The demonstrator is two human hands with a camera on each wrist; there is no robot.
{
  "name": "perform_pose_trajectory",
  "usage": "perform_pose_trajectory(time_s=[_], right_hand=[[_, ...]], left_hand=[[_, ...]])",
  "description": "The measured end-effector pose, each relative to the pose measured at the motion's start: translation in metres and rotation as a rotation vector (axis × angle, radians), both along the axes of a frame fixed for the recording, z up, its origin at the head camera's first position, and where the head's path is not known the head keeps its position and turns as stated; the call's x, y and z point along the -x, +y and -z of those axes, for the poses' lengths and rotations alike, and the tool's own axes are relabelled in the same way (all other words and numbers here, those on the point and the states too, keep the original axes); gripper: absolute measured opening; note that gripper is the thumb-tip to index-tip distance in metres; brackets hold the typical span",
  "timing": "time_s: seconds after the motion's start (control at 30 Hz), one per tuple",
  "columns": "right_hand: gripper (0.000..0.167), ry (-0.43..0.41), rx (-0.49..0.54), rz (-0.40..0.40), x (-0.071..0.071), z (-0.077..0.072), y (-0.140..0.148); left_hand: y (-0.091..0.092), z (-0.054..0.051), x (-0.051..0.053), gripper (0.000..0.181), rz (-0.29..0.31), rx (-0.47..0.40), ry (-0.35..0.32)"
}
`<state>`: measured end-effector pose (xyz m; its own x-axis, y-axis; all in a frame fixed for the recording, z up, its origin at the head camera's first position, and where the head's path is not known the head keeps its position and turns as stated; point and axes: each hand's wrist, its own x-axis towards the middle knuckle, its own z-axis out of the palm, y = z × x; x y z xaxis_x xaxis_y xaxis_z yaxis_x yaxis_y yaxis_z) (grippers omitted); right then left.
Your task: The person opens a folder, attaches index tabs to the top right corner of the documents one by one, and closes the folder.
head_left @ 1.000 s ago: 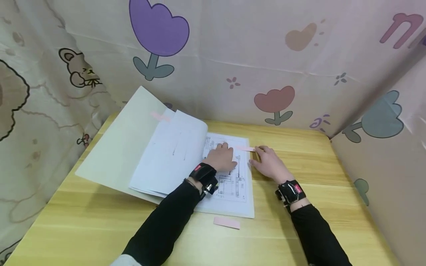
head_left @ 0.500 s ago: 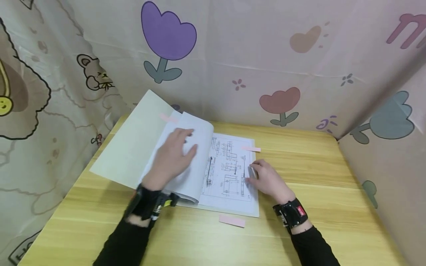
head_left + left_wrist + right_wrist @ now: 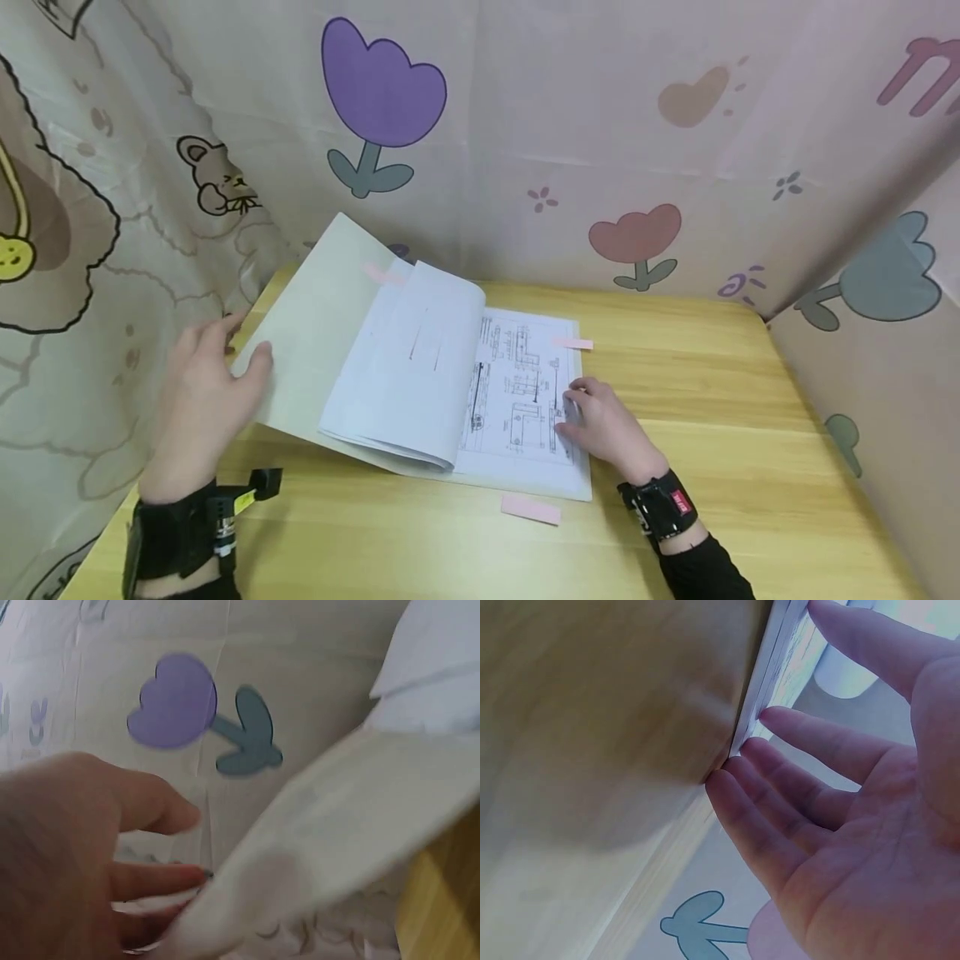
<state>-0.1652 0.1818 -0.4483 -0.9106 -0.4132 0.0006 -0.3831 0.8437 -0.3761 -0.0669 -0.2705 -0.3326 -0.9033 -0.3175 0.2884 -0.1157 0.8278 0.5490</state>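
Note:
A booklet with a pale cover (image 3: 315,325) lies open on the wooden table, its cover lifted at the left. Loose white pages (image 3: 405,367) curl over from the spine, and a printed page of technical drawings (image 3: 517,400) faces up at the right. My left hand (image 3: 206,392) is at the cover's outer edge, thumb apart from the fingers; in the left wrist view the fingertips reach that edge (image 3: 300,847). Whether they touch it is unclear. My right hand (image 3: 611,429) rests at the booklet's right edge, thumb on the page, fingertips against the page edges (image 3: 761,690).
One pink paper strip (image 3: 573,343) sticks out from the printed page's right edge. Another pink strip (image 3: 531,509) lies on the table (image 3: 675,358) in front of the booklet. A patterned curtain (image 3: 495,100) hangs behind and at both sides.
My left hand has left the printed page, swept left over the white pages and come to the cover's edge. The right hand has slid slightly down the booklet's right edge, away from the pink strip.

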Motion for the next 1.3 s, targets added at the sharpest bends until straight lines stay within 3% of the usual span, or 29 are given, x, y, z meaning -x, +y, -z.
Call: perform_pose_trajectory(time_s=[0.1,0.23,0.4,0.67,0.83,0.93,1.07,1.23,1.3], right_hand=[[0.06,-0.011,-0.01,0.01,-0.003,0.002,0.001],[0.059,0.002,-0.02,0.009,-0.005,0.004,0.001],[0.06,0.009,-0.018,0.009,-0.004,0.004,0.0],[0.059,0.004,0.015,0.016,-0.002,0.003,0.0],[0.059,-0.02,0.027,0.029,-0.001,0.001,0.001],[0.059,-0.023,0.031,0.028,-0.001,0.001,0.002],[0.058,-0.03,0.042,0.022,-0.001,0.002,0.005],[0.046,-0.026,0.094,0.01,0.001,0.004,0.015],[0.04,-0.011,0.12,0.018,0.002,0.004,0.02]], left_hand=[[-0.004,0.005,-0.005,0.054,0.011,-0.013,-0.064],[0.003,0.005,-0.007,0.046,0.036,-0.043,-0.011],[0.024,-0.011,-0.013,0.045,0.097,-0.09,0.049],[0.074,-0.041,-0.012,0.053,0.32,-0.121,0.026],[0.109,-0.047,-0.004,0.055,0.521,-0.164,-0.008],[0.13,-0.042,0.003,0.057,0.619,-0.115,-0.002],[0.157,-0.028,0.01,0.071,0.723,0.023,-0.029],[0.175,0.006,0.028,0.069,0.875,0.06,-0.088],[0.177,0.022,0.038,0.063,0.888,0.086,-0.137]])
